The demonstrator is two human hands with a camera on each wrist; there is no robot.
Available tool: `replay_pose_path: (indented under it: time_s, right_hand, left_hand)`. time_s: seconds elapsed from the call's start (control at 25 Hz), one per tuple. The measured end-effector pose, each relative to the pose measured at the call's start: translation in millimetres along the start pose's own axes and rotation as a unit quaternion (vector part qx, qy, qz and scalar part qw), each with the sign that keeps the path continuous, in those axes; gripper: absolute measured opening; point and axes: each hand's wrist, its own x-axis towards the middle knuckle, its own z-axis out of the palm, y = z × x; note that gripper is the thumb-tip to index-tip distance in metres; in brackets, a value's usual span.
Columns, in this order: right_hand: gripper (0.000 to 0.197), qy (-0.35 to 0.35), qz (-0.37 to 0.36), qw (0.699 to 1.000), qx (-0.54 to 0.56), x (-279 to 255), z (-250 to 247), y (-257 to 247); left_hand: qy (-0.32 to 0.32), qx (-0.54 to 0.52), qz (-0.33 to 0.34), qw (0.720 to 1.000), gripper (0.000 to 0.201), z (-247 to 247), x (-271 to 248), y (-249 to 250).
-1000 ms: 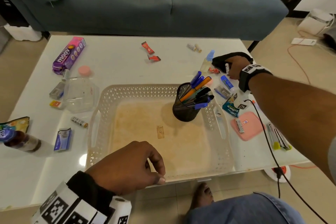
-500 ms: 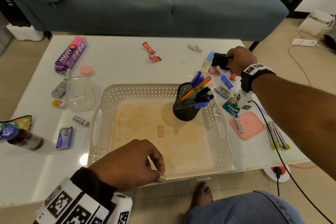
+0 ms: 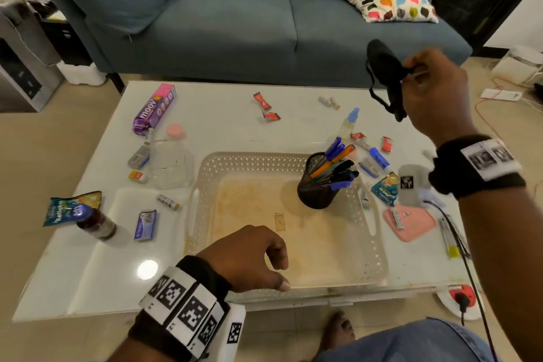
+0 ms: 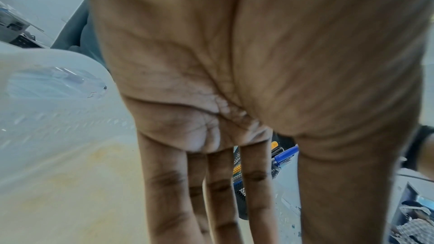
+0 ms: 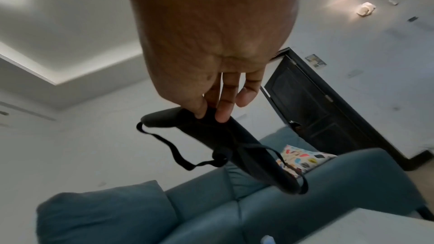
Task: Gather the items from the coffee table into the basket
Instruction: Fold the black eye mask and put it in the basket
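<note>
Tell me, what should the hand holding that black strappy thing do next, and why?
Probably carry it toward the person and lower it into the basket. The right hand pinches the black mask in the air above the table's far right corner, and the basket holds only a pen cup.

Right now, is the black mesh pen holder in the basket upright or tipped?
Upright. The pen holder stands on its base inside the basket, pens fanning from its open top.

We can't read the small wrappers (image 3: 386,144) by the pen cup (image 3: 318,185), too tiny. Our right hand (image 3: 435,88) is motion-blurred and covers part of the black mask (image 3: 382,67). In the left wrist view, fingers (image 4: 164,183) hide most of the cup (image 4: 239,183).
</note>
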Motion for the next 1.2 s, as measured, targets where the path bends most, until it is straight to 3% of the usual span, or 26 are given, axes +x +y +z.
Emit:
replay_pose_path:
  time_s: [0.12, 0.2, 0.24, 0.32, 0.4, 0.48, 0.56, 0.68, 0.76, 0.84, 0.96, 1.04, 1.12, 1.2]
  right_hand:
    - [0.021, -0.01, -0.055, 0.997, 0.058, -32.4, -32.6, -55.5]
    - [0.021, -0.022, -0.08, 0.992, 0.097, -51.5, -48.1, -91.4]
    - [0.021, -0.038, -0.084, 0.989, 0.118, -62.1, -51.6, -107.8]
    - [0.02, -0.074, -0.077, 0.98, 0.166, -83.8, -47.6, -133.8]
    - [0.02, -0.113, -0.047, 0.971, 0.206, -107.8, -33.1, -149.0]
    - [0.021, -0.162, -0.031, 0.962, 0.219, -132.5, -13.4, -156.4]
    - [0.022, -0.198, -0.038, 0.958, 0.204, -158.3, 8.4, -159.1]
    - [0.025, -0.235, -0.037, 0.946, 0.22, -185.9, 32.0, -158.4]
    - [0.024, -0.247, 0.001, 0.936, 0.252, -190.3, 41.1, -152.0]
    - [0.018, -0.205, 0.097, 0.932, 0.283, -187.8, 49.8, -138.1]
    - [0.009, -0.13, 0.225, 0.923, 0.285, -183.3, 60.0, -115.9]
    - [0.012, -0.207, 0.29, 0.883, 0.305, -182.4, 63.7, -111.8]
    - [0.024, -0.322, 0.347, 0.799, 0.371, -182.5, 62.7, -115.9]
    - [0.032, -0.341, 0.361, 0.739, 0.455, -181.4, 63.1, -114.9]
  left_hand:
    - [0.044, -0.044, 0.042, 0.997, 0.03, -3.8, -2.6, -3.3]
    - [0.129, -0.101, 0.092, 0.982, 0.021, -12.4, -4.4, -1.2]
    - [0.177, -0.148, 0.113, 0.967, 0.021, -17.7, -6.1, 1.6]
    - [0.238, -0.288, 0.128, 0.919, 0.039, -30.4, -8.9, 9.1]
    - [0.242, -0.412, 0.121, 0.87, 0.061, -40.2, -12.8, 14.6]
    - [0.226, -0.469, 0.127, 0.845, 0.079, -43.1, -18.9, 15.5]
    - [0.208, -0.499, 0.135, 0.831, 0.083, -42.3, -24.1, 14.6]
    - [0.234, -0.442, 0.113, 0.859, 0.05, -41.0, -23.9, 7.8]
    - [0.27, -0.404, 0.081, 0.87, 0.025, -42.7, -19.5, -1.9]
    - [0.281, -0.427, 0.052, 0.858, 0.023, -46.3, -17.7, -10.1]
    - [0.285, -0.523, 0.039, 0.802, 0.021, -54.8, -20.7, -9.6]
    - [0.297, -0.582, 0.023, 0.757, 0.02, -58.4, -21.8, -8.4]
    - [0.286, -0.633, 0.016, 0.719, 0.03, -57.9, -21.1, -10.2]
    - [0.26, -0.646, 0.013, 0.718, 0.035, -56.8, -20.0, -10.7]
